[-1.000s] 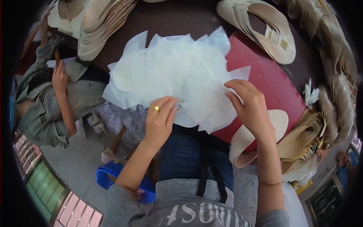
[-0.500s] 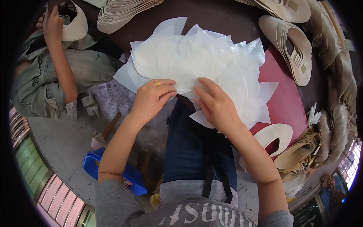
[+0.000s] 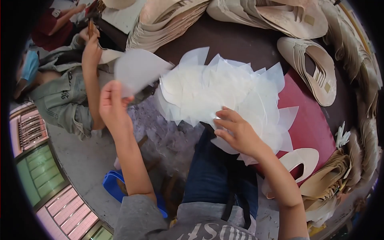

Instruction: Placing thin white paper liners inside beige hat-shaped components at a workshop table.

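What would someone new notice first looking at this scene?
Probably the big fan of translucent white sheets spread at the centre of the dark table, with the right hand resting on its near edge. Next, the left hand lifting a single sheet off to the left. Stacks of cream shoe soles line the far edge.

Dark brown table: white translucent sheets under the right hand, red mat beyond, beige sandal farther off.

Paper pile on counter, centre. Sole stacks behind it; sandal to its right. Left hand holds one sheet left of pile; right hand on pile's near edge.
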A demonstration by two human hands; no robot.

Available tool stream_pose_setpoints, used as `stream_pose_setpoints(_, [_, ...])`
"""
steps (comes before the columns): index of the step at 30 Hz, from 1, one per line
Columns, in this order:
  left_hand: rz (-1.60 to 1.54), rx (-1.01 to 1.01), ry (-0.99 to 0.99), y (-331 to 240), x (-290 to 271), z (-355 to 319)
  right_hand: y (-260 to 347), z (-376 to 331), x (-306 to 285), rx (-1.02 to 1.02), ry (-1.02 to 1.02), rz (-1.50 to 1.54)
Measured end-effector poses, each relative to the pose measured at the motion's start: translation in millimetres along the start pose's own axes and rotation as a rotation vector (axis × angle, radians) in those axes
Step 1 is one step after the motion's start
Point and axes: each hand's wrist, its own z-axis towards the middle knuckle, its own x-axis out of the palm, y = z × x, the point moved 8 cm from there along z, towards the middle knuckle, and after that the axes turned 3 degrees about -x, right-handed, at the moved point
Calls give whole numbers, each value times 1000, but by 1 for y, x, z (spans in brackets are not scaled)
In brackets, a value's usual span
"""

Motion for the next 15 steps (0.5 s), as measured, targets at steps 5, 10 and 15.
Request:
stream_pose_setpoints(5, [133, -154, 530, -18, 118, -77, 45, -15, -127, 31, -523, 281])
stream_pose_setpoints(10, [9, -92, 1056, -45, 239, -185, 5, -156, -188, 400, -799, 25])
stream_pose_setpoints(15, [-106, 1115, 1695, -59, 321, -369, -24, -388, -204, 154, -1834, 662])
